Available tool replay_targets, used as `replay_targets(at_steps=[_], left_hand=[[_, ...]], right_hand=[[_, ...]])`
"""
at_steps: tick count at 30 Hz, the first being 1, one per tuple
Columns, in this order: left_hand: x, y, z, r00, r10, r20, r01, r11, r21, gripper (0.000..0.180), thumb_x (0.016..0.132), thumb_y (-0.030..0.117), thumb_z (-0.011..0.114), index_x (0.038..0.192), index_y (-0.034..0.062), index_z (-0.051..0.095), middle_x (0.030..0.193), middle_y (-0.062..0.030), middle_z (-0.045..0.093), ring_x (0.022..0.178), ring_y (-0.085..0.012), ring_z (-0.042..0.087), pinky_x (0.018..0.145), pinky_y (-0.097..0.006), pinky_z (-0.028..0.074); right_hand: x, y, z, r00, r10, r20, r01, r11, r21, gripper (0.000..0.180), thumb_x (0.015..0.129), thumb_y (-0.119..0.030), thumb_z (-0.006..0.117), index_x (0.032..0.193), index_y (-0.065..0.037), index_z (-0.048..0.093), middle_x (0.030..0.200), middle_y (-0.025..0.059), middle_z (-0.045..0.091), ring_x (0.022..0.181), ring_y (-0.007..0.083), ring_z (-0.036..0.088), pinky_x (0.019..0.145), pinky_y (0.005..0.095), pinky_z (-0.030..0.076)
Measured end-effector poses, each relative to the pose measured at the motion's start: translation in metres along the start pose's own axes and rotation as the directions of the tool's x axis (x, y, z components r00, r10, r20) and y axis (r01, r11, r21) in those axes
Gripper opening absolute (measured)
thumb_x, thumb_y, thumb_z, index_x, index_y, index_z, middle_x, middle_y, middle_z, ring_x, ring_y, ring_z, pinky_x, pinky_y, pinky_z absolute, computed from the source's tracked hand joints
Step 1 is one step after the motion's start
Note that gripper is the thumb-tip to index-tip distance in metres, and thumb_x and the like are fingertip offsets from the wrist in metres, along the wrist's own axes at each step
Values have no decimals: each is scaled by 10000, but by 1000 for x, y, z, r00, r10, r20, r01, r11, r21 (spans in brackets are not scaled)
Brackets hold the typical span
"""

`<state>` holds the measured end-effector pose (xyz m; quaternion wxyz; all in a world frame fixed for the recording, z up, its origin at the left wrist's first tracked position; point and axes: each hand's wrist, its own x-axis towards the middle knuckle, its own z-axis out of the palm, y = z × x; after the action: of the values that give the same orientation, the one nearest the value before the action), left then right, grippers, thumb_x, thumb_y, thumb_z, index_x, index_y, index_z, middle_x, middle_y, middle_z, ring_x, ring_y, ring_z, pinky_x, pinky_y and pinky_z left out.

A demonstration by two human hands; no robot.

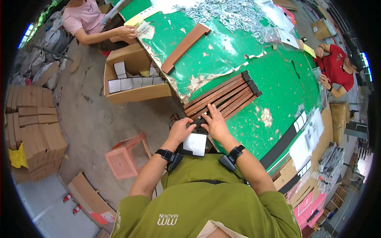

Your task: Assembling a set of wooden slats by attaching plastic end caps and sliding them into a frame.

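Observation:
A row of several reddish-brown slats lies slantwise at the near edge of the green table. Black end caps cover their far ends. At the near ends, a black end cap shows between my hands, partly hidden by fingers. My left hand is closed on it from the left, fingers curled. Stretched forward, my right hand rests over the near ends, fingers apart, its inner fingertips beside the cap. A white square card on something dark sits just below my hands, in front of my body.
A separate brown slat lies farther off, near a heap of metal rings. An open carton of white-and-black pieces stands left of the table. A pink stool is nearer. Co-workers sit far left and right. Black strips lie right.

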<state>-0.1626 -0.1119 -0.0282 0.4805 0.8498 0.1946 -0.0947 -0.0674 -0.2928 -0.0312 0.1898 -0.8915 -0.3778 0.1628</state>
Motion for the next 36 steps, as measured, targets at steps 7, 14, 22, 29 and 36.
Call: replay_targets(at_steps=[7, 14, 22, 29, 36], left_hand=[[5, 8, 15, 969, 110, -222, -70, 981, 182, 248, 833, 260, 726, 954, 48, 679, 902, -104, 657, 792, -299, 651, 696, -406, 517], [12, 3, 19, 977, 129, -172, -77, 957, 281, 236, 816, 268, 739, 940, 74, 686, 912, -78, 641, 782, -282, 652, 681, -394, 524], [14, 3, 21, 941, 239, -240, -151, 930, 335, 224, 808, 223, 749, 932, 51, 677, 858, -89, 638, 728, -274, 648, 647, -371, 526], [17, -2, 23, 929, 274, -250, -172, 916, 363, 205, 807, 217, 750, 908, 54, 677, 828, -87, 626, 704, -267, 644, 623, -366, 523], [20, -11, 27, 921, 314, -231, -205, 895, 397, 195, 810, 245, 734, 890, 81, 666, 871, -71, 625, 710, -282, 655, 617, -389, 537]], right_hand=[[-6, 7, -5, 999, -49, -4, 49, 999, 17, 467, 854, -275, 697, 1284, -115, 609, 1541, 185, 304, 1433, 348, 286, 1163, 467, 282], [-4, 7, -6, 999, -32, 31, 31, 999, 38, 477, 876, -266, 677, 1321, -119, 587, 1557, 165, 284, 1457, 313, 244, 1171, 452, 261], [-2, 9, -5, 997, -42, 68, 41, 999, 13, 482, 890, -293, 655, 1332, -113, 586, 1567, 167, 270, 1463, 313, 230, 1168, 450, 246], [-2, 11, -2, 998, -68, 10, 68, 998, 15, 481, 858, -271, 696, 1308, -125, 612, 1561, 173, 280, 1450, 335, 254, 1155, 468, 263], [-1, 7, -10, 994, -43, 100, 45, 999, -22, 497, 899, -309, 645, 1352, -118, 568, 1575, 177, 248, 1467, 315, 219, 1171, 446, 237]])
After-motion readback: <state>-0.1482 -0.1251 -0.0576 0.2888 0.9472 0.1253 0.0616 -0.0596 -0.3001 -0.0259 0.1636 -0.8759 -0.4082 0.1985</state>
